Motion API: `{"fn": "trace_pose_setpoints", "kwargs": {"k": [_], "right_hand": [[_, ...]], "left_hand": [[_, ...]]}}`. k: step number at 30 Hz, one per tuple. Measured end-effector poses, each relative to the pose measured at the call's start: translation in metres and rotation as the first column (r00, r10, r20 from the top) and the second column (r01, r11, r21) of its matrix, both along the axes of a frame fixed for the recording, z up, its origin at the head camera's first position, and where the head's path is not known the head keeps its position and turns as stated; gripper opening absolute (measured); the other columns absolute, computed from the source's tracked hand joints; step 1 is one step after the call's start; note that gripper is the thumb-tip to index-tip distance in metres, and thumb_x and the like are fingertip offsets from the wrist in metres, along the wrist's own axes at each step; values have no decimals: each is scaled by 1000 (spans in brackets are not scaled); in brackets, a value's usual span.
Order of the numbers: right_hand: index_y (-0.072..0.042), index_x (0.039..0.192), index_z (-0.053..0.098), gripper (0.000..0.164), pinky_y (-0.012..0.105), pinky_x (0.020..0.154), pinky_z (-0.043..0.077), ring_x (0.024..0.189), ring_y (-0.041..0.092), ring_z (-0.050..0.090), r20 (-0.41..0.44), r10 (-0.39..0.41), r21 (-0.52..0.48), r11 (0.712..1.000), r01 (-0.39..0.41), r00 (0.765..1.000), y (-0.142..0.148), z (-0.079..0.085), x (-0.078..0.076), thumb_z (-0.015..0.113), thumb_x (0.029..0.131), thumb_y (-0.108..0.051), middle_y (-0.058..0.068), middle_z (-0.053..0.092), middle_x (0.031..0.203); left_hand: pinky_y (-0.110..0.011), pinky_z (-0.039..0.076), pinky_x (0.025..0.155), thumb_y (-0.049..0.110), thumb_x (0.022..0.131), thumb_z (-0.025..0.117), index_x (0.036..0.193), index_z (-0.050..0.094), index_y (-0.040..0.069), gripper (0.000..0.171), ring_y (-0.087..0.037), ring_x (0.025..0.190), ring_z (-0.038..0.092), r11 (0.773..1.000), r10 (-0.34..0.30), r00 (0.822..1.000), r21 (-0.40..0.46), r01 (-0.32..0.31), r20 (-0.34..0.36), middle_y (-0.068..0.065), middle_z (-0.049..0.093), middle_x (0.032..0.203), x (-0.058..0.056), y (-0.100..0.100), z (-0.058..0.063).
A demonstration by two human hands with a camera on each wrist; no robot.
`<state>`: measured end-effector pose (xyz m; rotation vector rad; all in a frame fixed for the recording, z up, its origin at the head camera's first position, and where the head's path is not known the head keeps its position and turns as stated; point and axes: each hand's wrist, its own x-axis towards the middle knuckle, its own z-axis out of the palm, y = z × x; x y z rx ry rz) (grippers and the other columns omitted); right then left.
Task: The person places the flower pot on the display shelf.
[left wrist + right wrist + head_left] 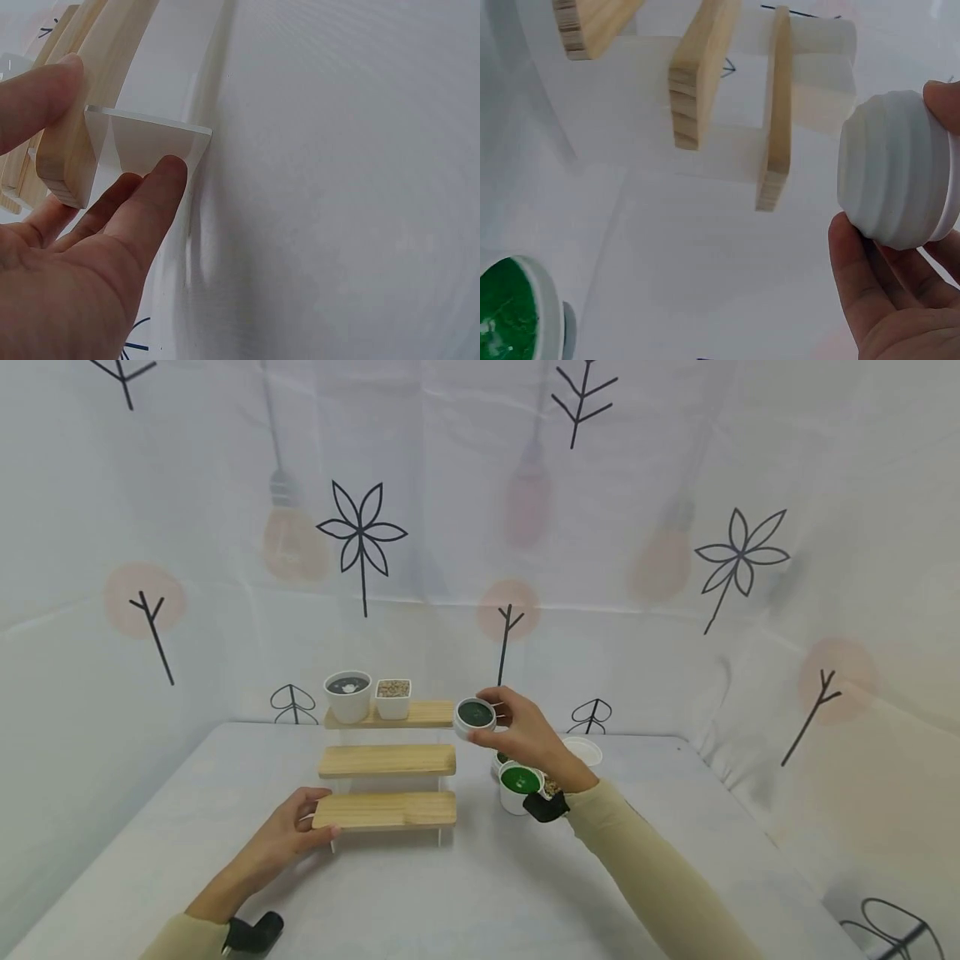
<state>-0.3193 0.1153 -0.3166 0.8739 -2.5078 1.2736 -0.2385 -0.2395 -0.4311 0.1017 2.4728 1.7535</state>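
My right hand (525, 731) holds a small white ribbed pot (892, 169) by its side, between thumb and fingers. Dark green fill (476, 714) shows inside its rim. The pot is in the air just right of the top board (427, 714) of a three-step wooden shelf stand. At the stand's lowest board (386, 810), my left hand (288, 835) grips the left end, thumb on one side and fingers on the other. In the left wrist view, its fingertips lie by the pale support panel (150, 139) beneath that board.
A round white pot (348, 697) with dark grey fill and a square white pot (393, 700) of tan grains stand on the top board. Under my right forearm, a white pot with bright green fill (521, 781) stands among other pots and a white round rim (583, 750).
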Motion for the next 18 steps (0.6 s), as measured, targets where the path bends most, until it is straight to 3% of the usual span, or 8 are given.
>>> {"fn": "trace_pose_setpoints", "kwargs": {"k": [9, 18], "right_hand": [[-10, 126, 54, 54, 34, 84, 53, 97, 18, 62, 8, 12, -32, 999, -11, 1000, -25, 16, -29, 76, 79, -25, 3, 60, 114], [-10, 125, 55, 53, 32, 81, 54, 98, 18, 61, 53, 24, -2, 1000, -24, 998, -45, 9, -50, 76, 79, -29, 2, 60, 113]], "left_hand": [[-39, 51, 92, 19, 81, 76, 137, 31, 0, 74, -41, 125, 47, 1000, 12, 1000, 2, -12, 12, -29, 37, 142, -2, -1, -1], [-41, 51, 93, 17, 82, 75, 139, 30, -2, 74, -42, 126, 46, 1000, 0, 1000, -8, 0, 7, -30, 36, 143, 0, 0, 1]]}}
